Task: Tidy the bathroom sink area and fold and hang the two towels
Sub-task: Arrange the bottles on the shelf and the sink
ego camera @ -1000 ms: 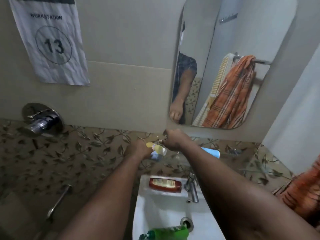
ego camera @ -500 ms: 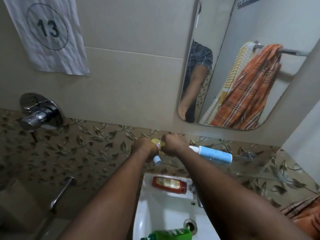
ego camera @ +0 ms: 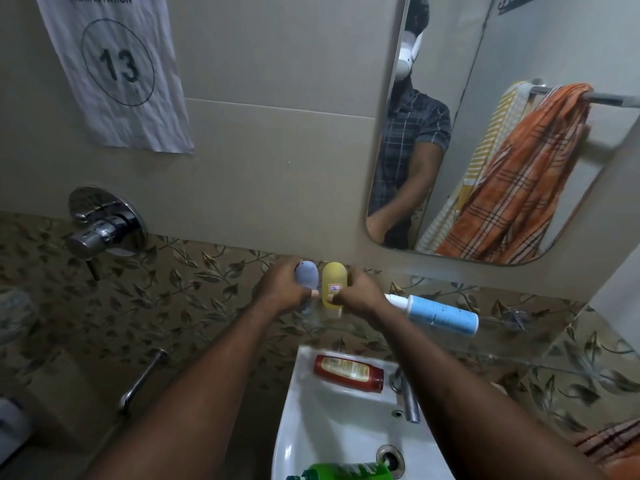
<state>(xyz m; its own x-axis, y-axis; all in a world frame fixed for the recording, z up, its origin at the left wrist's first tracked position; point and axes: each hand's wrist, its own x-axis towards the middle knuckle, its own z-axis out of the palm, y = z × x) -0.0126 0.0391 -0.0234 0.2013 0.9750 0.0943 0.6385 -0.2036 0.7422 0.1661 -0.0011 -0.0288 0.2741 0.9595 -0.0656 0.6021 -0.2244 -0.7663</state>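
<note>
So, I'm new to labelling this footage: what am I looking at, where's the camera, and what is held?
No machine here: a person wears a camera on the head, looking down at their own hands. The left hand grips a small bluish bottle, the right hand a yellow bottle, side by side. A blue bottle lies on the glass shelf, a red bottle on the rim of the sink, a green bottle inside it. The mirror shows an orange towel and a yellow towel draped over a rail.
</note>
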